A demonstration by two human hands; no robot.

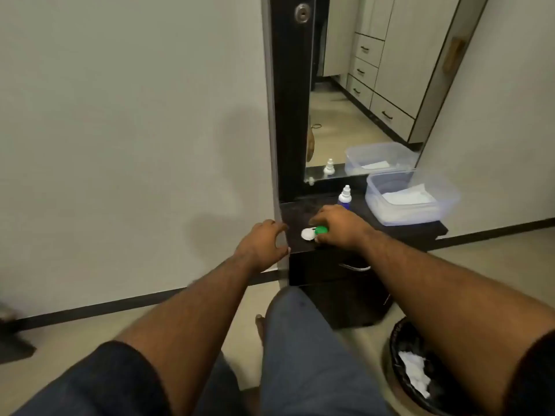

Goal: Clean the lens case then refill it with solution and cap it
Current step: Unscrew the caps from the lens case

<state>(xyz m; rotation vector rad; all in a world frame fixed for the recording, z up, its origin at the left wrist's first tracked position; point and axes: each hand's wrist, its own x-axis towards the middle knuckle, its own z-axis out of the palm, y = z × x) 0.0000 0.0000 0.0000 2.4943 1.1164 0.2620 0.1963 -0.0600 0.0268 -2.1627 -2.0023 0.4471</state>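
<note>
A contact lens case (313, 233) with one white cap and one green cap lies on a low black cabinet (300, 214) below a mirror. My right hand (339, 225) rests over the case, its fingers closed on the green-capped end. My left hand (261, 241) hovers at the cabinet's left front corner, fingers apart and holding nothing. A small solution bottle (345, 197) with a white nozzle and blue label stands upright just behind my right hand.
A clear plastic tub (450, 195) holding white tissues sits at the cabinet's back right. A mirror (360, 85) rises behind. A black bin (399, 349) with crumpled tissue stands on the floor at the lower right. My knee is in front of the cabinet.
</note>
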